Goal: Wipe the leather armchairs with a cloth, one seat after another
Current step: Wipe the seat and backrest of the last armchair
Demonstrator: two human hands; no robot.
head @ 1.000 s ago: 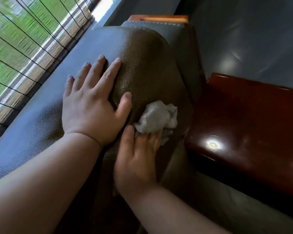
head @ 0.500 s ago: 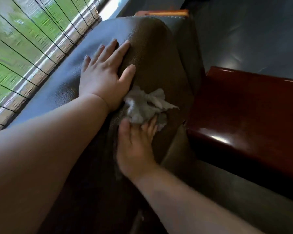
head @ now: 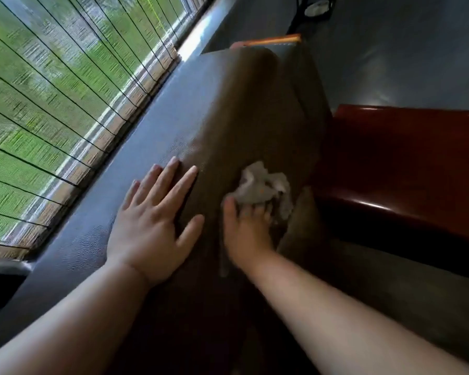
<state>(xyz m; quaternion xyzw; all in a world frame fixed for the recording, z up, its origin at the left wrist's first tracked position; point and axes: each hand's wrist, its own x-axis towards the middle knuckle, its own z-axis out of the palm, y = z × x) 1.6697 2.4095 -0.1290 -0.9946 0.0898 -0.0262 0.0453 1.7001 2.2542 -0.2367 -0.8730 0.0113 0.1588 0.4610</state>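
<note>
The fingers [head: 251, 211] of the right hand [head: 245, 231] curl into a crumpled white cloth [head: 260, 185], pressing it against the top of the brown leather armchair back [head: 244, 109]. Just beside it, the left hand [head: 152, 226] lies flat on the same leather, fingers straight and spread. A glossy red-brown wooden armrest [head: 406, 169] sits to the right, and a slatted window blind [head: 52, 104] runs along the left.

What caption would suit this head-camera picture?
Right hand presses a crumpled cloth on the leather armchair; left hand rests flat beside it.
</note>
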